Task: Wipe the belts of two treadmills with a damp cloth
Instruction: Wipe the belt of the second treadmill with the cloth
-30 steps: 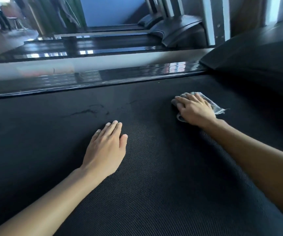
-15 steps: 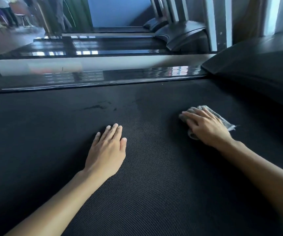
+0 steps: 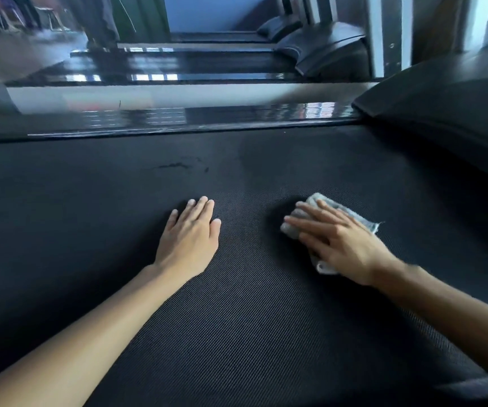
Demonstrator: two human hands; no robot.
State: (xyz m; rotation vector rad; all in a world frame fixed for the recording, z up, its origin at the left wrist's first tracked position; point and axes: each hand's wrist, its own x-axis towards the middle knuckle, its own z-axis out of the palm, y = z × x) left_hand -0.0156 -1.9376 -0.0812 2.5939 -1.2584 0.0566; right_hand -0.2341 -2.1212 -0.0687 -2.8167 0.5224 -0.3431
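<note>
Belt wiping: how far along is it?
Done: a darker, damp-looking patch on the belt. In hand: the right hand presses the cloth flat; the left hand rests beside it. Left: the dark streak, and seemingly the next treadmill.

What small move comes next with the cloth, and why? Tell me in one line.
Probably slide the cloth forward and left onto the dark smear on the belt. The right hand presses the cloth flat, short of that smear, which lies beyond the left hand resting flat on the belt.
</note>
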